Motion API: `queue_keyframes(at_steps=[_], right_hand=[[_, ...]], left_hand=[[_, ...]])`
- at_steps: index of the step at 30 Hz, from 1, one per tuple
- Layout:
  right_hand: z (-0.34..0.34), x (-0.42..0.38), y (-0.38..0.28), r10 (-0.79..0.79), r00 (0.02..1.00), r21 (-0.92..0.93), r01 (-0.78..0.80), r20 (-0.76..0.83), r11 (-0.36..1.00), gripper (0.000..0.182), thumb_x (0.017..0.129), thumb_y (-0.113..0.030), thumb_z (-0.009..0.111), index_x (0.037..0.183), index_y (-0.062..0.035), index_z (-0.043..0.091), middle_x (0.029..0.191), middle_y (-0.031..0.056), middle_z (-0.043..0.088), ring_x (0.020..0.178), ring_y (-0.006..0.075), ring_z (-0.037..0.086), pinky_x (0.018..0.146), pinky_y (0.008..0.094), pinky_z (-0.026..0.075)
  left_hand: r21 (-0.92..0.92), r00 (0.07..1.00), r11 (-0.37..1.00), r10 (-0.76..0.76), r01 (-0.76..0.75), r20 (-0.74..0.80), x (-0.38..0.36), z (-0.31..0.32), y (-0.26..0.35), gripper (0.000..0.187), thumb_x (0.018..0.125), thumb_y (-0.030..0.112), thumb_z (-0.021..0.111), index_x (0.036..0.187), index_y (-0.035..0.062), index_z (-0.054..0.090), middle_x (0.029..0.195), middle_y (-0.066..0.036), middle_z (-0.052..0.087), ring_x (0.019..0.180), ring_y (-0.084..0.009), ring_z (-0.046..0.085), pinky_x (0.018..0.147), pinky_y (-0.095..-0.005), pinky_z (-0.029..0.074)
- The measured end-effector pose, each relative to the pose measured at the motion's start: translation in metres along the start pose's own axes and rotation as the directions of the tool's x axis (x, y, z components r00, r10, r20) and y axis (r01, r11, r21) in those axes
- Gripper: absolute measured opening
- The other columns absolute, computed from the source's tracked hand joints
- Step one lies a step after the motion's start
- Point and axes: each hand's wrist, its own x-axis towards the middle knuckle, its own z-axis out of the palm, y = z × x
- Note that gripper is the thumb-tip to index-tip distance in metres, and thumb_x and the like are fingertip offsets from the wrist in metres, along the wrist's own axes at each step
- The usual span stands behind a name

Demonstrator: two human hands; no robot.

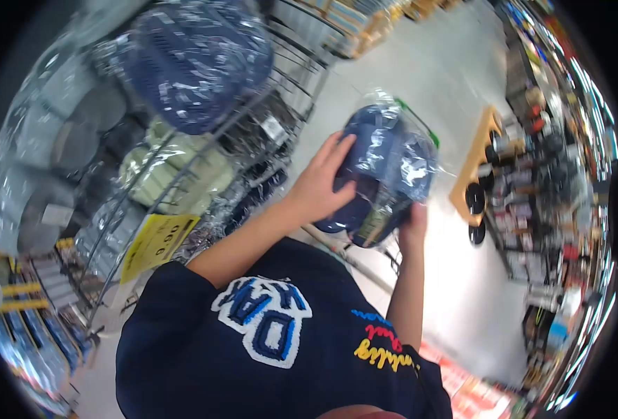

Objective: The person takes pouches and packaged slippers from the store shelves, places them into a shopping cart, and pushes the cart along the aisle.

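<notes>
Both my hands hold a pair of navy slippers (375, 157) wrapped in clear shiny plastic, with a green strip (421, 122) along the far right edge of the wrap. My left hand (325, 183) grips the left side, its fingers curled over the plastic. On the lower right side, my right hand (413, 225) is closed against the wrapped slippers; its fingertips are partly hidden behind them. Left of my hands, a wire rack (176, 164) holds plastic-wrapped goods, including a large navy item (197, 63), a pale green one (176, 167) and several grey ones (50, 140).
A yellow price sign (159, 244) hangs on the rack's front. Beyond the slippers lies a pale shop floor (455, 63). A wooden board with black round parts (468, 167) stands to the right, before crowded shelves (539, 188). Cardboard-coloured stacks (354, 31) are at the top.
</notes>
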Motion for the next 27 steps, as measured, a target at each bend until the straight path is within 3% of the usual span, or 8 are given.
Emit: queue_keyframes(at_steps=[3,6,13,16,18,21,24,27], right_hand=[[0.006,-0.044,0.020,0.311,0.949,-0.092,-0.315,-0.061,0.945,0.073,0.091,-0.022,0.073,0.152,-0.0026,0.037,0.140,0.0121,0.054,0.128,0.0235,0.051,0.112,0.0363,0.037],[-0.008,-0.046,0.040,0.168,0.985,-0.352,-0.169,-0.032,0.921,0.091,0.084,-0.023,0.081,0.154,0.0010,0.028,0.142,0.0161,0.052,0.128,0.0262,0.052,0.111,0.0362,0.038],[-0.035,0.012,-0.043,-0.091,0.990,-0.127,0.077,-0.107,0.989,0.075,0.089,-0.010,0.075,0.150,0.0049,0.036,0.137,0.0154,0.059,0.124,0.0197,0.055,0.105,0.0322,0.044],[-0.080,0.045,-0.058,-0.121,0.953,-0.469,-0.025,-0.279,0.883,0.082,0.098,-0.048,0.062,0.151,0.0088,0.037,0.148,0.0245,0.051,0.138,0.0299,0.049,0.116,0.0332,0.034],[-0.105,0.047,-0.035,-0.185,0.937,-0.707,-0.085,-0.295,0.702,0.088,0.097,-0.056,0.058,0.151,0.0100,0.036,0.152,0.0285,0.045,0.145,0.0359,0.041,0.119,0.0362,0.030],[-0.111,0.016,0.021,0.131,0.960,-0.673,-0.267,-0.247,0.690,0.090,0.096,-0.060,0.057,0.151,0.0086,0.037,0.152,0.0286,0.045,0.144,0.0383,0.042,0.119,0.0386,0.031],[-0.081,-0.048,0.077,0.438,0.896,-0.783,-0.318,-0.066,0.534,0.096,0.093,-0.066,0.057,0.154,0.0052,0.033,0.153,0.0287,0.043,0.145,0.0359,0.041,0.119,0.0387,0.032],[-0.052,-0.109,0.129,0.440,0.897,-0.973,-0.075,0.030,0.219,0.123,0.075,-0.066,0.075,0.159,0.0016,0.018,0.161,0.0371,0.013,0.148,0.0598,0.009,0.116,0.0641,0.028]], left_hand=[[0.070,0.964,0.981,-0.189,0.179,0.187,-0.025,0.055,-0.073,0.083,0.085,0.020,0.068,0.156,0.0023,0.030,0.157,-0.028,0.033,0.144,-0.0424,0.039,0.117,-0.0409,0.036],[0.107,0.927,0.972,-0.230,0.207,0.296,-0.029,0.079,-0.105,0.087,0.085,0.022,0.068,0.156,-0.0033,0.025,0.158,-0.030,0.032,0.145,-0.0444,0.035,0.118,-0.0416,0.033],[0.070,0.969,0.991,0.097,-0.115,0.229,0.075,0.094,-0.072,0.069,0.088,0.020,0.065,0.149,-0.0008,0.040,0.153,-0.030,0.040,0.138,-0.0437,0.046,0.112,-0.0427,0.041],[-0.063,0.966,0.975,0.220,-0.213,0.136,0.122,0.098,-0.046,0.053,0.089,0.018,0.064,0.139,0.0017,0.053,0.140,-0.024,0.057,0.124,-0.0411,0.059,0.104,-0.0429,0.047],[-0.058,0.968,0.998,0.049,-0.036,0.244,0.112,0.104,-0.065,0.042,0.090,0.017,0.063,0.128,0.0010,0.059,0.127,-0.021,0.064,0.114,-0.0386,0.064,0.098,-0.0426,0.050],[0.140,0.845,0.976,-0.217,0.169,0.488,0.067,0.109,-0.105,0.028,0.092,0.019,0.060,0.113,0.0016,0.066,0.111,-0.019,0.070,0.099,-0.0358,0.067,0.089,-0.0447,0.052],[0.311,0.757,0.949,-0.239,0.050,0.608,-0.015,0.116,-0.172,0.029,0.095,0.026,0.055,0.106,0.0043,0.070,0.103,-0.019,0.071,0.095,-0.0379,0.068,0.086,-0.0471,0.053],[0.537,0.568,0.841,-0.412,-0.063,0.712,-0.070,0.106,-0.178,0.039,0.099,0.037,0.047,0.106,0.0073,0.071,0.104,-0.017,0.073,0.095,-0.0365,0.069,0.085,-0.0476,0.053]])
